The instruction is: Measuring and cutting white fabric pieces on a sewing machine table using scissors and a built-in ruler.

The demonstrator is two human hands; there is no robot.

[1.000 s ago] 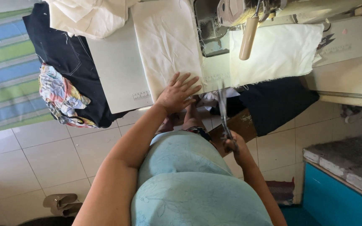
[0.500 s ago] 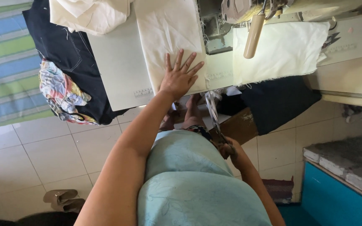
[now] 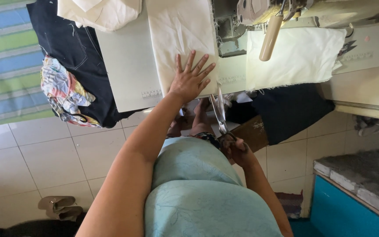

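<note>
My left hand lies flat, fingers spread, on a long strip of cream fabric that hangs over the near edge of the white sewing table. My right hand is lower, close to my lap, and grips the handles of metal scissors. Their blades point up at the fabric's lower edge, just right of my left hand. A second cream piece lies to the right, under the sewing machine.
Dark cloth and a patterned colourful cloth hang off the table's left side. More dark cloth hangs at the right. Sandals sit on the tiled floor. A teal cabinet with a grey top stands at the lower right.
My left hand has slid farther onto the cream strip and spread its fingers. My right hand has brought the scissors up so that the blades reach the fabric's edge.
</note>
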